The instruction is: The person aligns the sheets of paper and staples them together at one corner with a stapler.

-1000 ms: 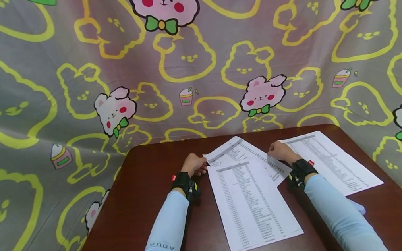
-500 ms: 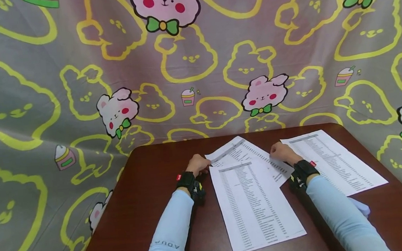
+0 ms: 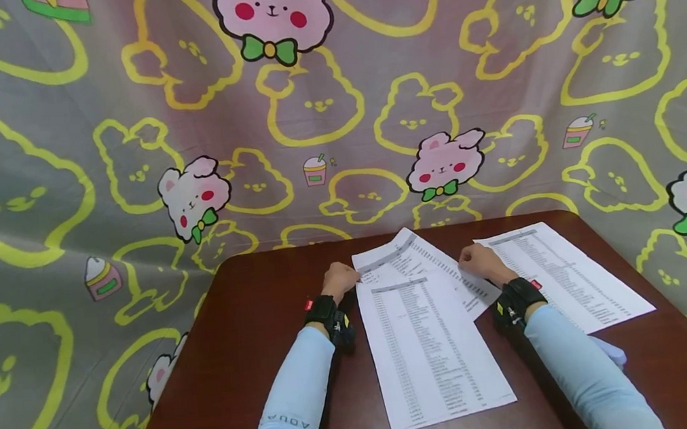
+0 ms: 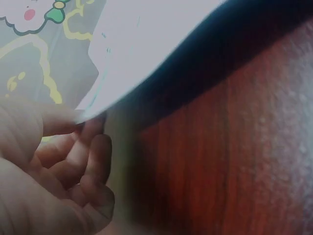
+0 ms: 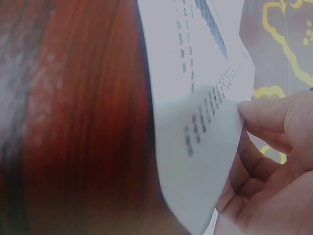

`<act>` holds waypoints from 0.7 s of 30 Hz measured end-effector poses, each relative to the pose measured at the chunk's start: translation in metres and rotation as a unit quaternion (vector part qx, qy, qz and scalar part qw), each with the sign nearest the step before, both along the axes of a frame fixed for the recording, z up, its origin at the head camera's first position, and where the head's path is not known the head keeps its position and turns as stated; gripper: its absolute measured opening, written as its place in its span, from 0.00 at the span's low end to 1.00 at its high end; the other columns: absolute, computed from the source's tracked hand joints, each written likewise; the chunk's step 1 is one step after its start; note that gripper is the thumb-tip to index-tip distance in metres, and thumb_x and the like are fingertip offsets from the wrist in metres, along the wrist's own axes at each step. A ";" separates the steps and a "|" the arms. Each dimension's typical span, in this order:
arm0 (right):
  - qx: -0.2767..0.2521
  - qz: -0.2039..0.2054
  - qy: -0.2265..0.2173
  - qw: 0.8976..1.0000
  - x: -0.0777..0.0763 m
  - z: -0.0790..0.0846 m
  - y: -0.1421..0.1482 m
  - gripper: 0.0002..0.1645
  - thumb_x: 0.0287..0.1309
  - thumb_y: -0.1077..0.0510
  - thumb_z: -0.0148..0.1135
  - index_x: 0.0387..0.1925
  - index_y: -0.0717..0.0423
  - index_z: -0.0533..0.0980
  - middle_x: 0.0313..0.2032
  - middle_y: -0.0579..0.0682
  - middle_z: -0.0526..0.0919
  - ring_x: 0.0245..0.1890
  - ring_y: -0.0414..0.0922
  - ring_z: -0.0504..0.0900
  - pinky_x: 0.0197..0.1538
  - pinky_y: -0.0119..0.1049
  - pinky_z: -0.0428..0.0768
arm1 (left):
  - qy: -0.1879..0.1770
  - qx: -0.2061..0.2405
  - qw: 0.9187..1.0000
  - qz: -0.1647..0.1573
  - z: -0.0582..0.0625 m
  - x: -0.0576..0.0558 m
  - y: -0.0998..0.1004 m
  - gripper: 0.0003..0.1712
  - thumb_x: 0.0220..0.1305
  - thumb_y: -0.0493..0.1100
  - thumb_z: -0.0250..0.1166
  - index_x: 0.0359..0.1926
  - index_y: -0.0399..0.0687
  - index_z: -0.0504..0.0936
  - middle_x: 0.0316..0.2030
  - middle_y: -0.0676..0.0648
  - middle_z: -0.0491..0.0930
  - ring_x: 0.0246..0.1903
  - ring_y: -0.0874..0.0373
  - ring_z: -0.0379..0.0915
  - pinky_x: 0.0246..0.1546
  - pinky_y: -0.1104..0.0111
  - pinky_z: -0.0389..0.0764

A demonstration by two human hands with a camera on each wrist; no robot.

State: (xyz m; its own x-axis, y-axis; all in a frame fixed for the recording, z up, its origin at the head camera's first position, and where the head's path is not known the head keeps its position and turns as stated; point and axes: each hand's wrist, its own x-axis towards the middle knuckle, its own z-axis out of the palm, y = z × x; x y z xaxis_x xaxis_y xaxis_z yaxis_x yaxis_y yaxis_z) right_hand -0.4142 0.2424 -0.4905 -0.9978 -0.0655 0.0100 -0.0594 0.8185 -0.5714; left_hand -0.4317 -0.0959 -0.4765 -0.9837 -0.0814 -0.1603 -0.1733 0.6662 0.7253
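Note:
In the head view, a printed sheet lies at an angle near the back of the table, partly covered by a front printed sheet. My left hand pinches paper at the left side, where the two sheets meet. The left wrist view has thumb and finger on a raised paper corner; which sheet that is, I cannot tell. On the other side my right hand pinches the angled sheet's right edge. Its lifted, bent paper fills the middle of the right wrist view.
Another printed sheet lies to the right, partly behind my right forearm. A pale lavender object shows beside that forearm, mostly hidden. The brown wooden table ends at a patterned cloth behind it.
My left hand has turned and moved slightly right, and the angled sheet's left corner has shifted a little up and right. My right hand keeps nearly the same place; the head view sways slightly.

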 end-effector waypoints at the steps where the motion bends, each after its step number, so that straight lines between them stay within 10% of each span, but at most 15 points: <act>1: -0.004 0.001 0.007 1.000 0.000 0.000 0.001 0.09 0.63 0.59 0.58 0.35 0.62 0.80 0.34 0.57 0.82 0.32 0.50 0.77 0.38 0.41 0.74 | 0.012 0.004 1.000 -0.001 0.002 0.000 0.000 0.11 0.64 0.45 0.63 0.34 0.42 0.87 0.34 0.46 0.83 0.32 0.54 0.71 0.30 0.66 0.69; 21: -0.056 -0.067 0.051 0.995 0.010 0.022 0.010 0.15 0.67 0.54 0.54 0.45 0.61 0.79 0.37 0.59 0.81 0.26 0.47 0.78 0.27 0.33 0.75 | 0.217 0.035 0.975 0.024 0.035 0.001 0.016 0.13 0.66 0.50 0.62 0.42 0.51 0.88 0.34 0.49 0.87 0.35 0.55 0.82 0.35 0.66 0.76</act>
